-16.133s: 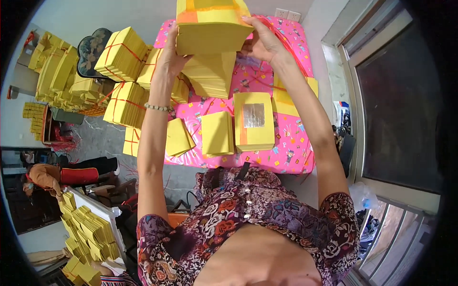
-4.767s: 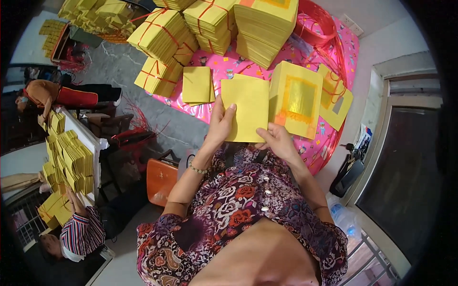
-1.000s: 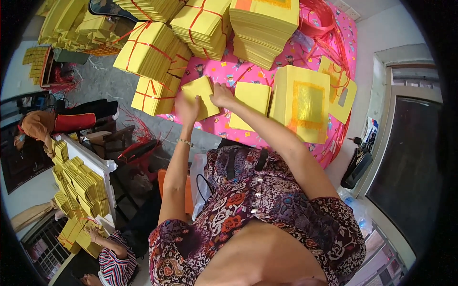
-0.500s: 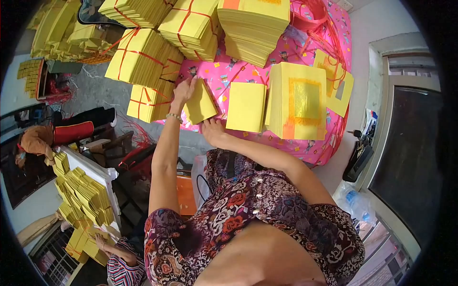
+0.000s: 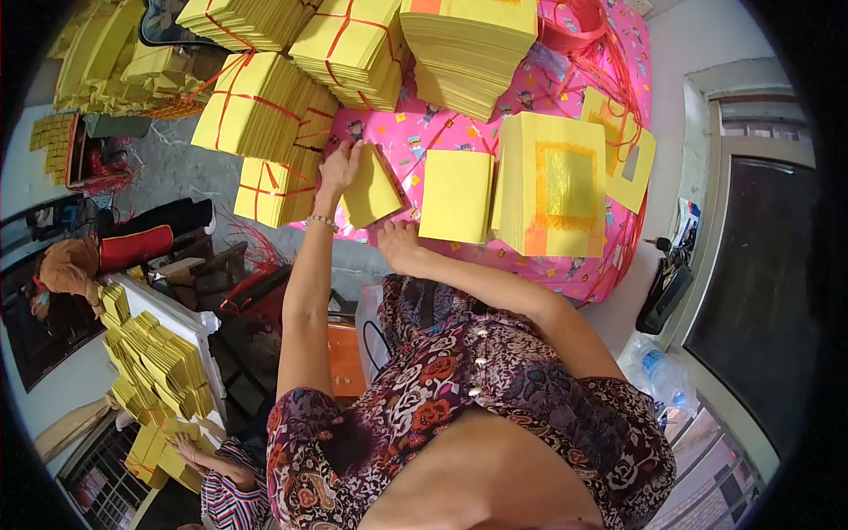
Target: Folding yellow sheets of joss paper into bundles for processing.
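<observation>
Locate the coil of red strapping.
The red coil sits at the top edge of the head view, right of centre, on the pink cover, just right of the tall yellow stack.

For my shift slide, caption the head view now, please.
Left hand against a small yellow stack, right hand close by on the pink cloth, red-tied yellow bundles beyond.

The head-worn left fisheye camera is looking steeply down from above the wearer's patterned blouse (image 5: pixel 433 362), which is filling the near foreground, and is facing forward onto the pink-covered table (image 5: pixel 464 132) farther off.
</observation>
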{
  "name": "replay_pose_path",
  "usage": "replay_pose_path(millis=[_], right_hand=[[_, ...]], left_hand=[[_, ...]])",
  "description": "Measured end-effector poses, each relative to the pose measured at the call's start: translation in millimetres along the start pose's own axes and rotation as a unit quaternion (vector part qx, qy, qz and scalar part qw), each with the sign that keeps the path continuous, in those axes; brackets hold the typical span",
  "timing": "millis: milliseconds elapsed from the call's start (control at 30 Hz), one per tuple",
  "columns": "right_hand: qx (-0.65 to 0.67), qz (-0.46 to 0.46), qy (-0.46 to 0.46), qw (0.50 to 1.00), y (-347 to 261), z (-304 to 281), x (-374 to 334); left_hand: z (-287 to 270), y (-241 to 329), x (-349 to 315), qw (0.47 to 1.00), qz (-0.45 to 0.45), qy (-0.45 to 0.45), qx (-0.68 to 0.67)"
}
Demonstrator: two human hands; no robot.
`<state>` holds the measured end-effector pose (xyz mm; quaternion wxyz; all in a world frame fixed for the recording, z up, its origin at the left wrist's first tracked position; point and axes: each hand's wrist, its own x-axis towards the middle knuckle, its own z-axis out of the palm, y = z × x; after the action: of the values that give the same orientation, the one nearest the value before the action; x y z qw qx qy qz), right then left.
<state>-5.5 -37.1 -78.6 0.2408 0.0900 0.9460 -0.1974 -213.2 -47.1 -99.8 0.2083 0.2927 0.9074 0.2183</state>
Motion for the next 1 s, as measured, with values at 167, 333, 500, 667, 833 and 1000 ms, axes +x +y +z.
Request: replay_pose_path(millis=[167,333,500,667,833,1000], right_hand=[[0.172,0.05,0.107,0.978,-11,-23,-12],[0.296,0.076,0.215,0.927,10,-51,-3],[0.331,0.182,0.083,0.922,37,-23,38],[0.222,0.167,0.148,0.949,51,10,62],[0.375,0.144,0.122,0.907,125,78,110],[0.409,0.111,0.042,0.905,101,39,91]], left_hand=[[9,7,-49,0.972,0.065,0.226,-0.03],[50,1,-99,0.922,0.014,0.373,-0.101],[86,-14,-113,0.865,-0.138,0.168,-0.453],[115,-38,-104,0.86,-0.131,0.233,-0.434],[130,-30,-82,0.902,-0.132,0.167,-0.374],[150,-49,-82,0.913,-0.155,0.263,-0.271]])
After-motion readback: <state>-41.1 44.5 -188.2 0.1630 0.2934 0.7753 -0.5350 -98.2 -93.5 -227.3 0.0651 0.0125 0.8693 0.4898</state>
